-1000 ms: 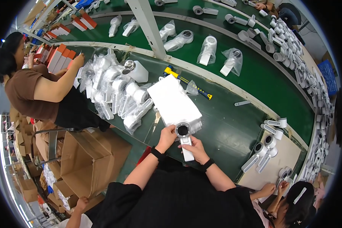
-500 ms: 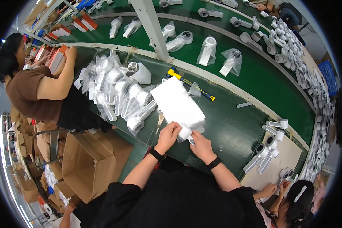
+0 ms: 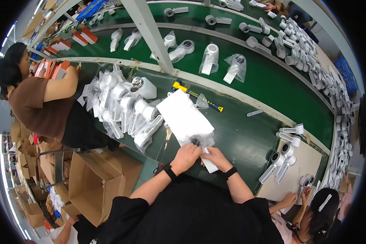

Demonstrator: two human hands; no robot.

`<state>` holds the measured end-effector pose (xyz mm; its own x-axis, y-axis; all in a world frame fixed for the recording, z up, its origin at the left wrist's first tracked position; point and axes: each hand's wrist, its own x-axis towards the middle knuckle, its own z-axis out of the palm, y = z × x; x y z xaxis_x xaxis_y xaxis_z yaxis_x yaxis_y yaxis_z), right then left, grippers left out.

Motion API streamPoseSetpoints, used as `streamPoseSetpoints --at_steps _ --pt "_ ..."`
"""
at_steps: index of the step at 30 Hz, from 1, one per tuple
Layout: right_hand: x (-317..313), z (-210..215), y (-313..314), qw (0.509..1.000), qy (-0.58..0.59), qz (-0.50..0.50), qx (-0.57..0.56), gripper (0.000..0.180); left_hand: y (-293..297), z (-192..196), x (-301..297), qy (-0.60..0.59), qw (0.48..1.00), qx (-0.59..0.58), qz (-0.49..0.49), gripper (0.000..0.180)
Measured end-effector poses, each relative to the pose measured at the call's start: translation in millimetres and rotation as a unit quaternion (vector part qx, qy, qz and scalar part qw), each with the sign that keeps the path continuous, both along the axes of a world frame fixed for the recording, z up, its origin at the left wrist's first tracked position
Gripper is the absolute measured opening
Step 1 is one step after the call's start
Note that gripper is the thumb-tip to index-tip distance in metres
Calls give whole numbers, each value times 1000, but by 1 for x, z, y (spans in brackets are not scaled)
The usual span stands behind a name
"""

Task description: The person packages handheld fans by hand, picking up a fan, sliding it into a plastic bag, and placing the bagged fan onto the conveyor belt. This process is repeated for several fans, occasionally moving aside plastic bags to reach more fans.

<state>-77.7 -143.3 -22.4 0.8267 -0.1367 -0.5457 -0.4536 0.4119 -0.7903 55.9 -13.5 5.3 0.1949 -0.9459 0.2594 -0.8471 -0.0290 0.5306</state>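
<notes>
Evidently, a white handheld device (image 3: 210,165) was held by both hands over the near edge of the tabletop (image 3: 236,136), just in front of the body. Its long axis was slanted: the dark round head (image 3: 195,140) was pointed toward 11 o'clock and the handle toward 5 o'clock. Clear film (image 3: 208,139) was seen about the head, and a white stack (image 3: 184,115) was set beyond it, also at 11 o'clock. The handle was grasped by the right hand (image 3: 218,159), the nearer one to that end, while the left hand (image 3: 187,157) was placed close beside the head, its fingers bent inward; whether film or device was pinched there could not be told. The left forearm was angled up toward 2 o'clock, the right toward 11 o'clock, so that the two hands were brought almost together. Farther off, a wrapped pile (image 3: 122,101) was heaped at 10 o'clock from the hands.
</notes>
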Motion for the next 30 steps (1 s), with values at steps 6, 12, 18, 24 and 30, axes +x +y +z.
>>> streamPoseSetpoints --at_steps 6,12,18,24,30 --pt "-23 -28 -24 906 -117 -98 394 44 -16 1 -22 436 892 48 114 11" --pt "-15 5 -39 953 -15 -171 251 40 -60 14 -31 407 905 81 92 11" --pt "-39 32 -84 973 -36 -68 219 54 -103 12 -31 309 949 39 50 10" --pt "-35 40 -82 998 14 -58 -21 80 -154 -8 -42 354 919 -27 170 13" --pt "-43 -53 -96 883 -50 -223 -410 67 -171 -4 -44 167 979 -43 -110 9"
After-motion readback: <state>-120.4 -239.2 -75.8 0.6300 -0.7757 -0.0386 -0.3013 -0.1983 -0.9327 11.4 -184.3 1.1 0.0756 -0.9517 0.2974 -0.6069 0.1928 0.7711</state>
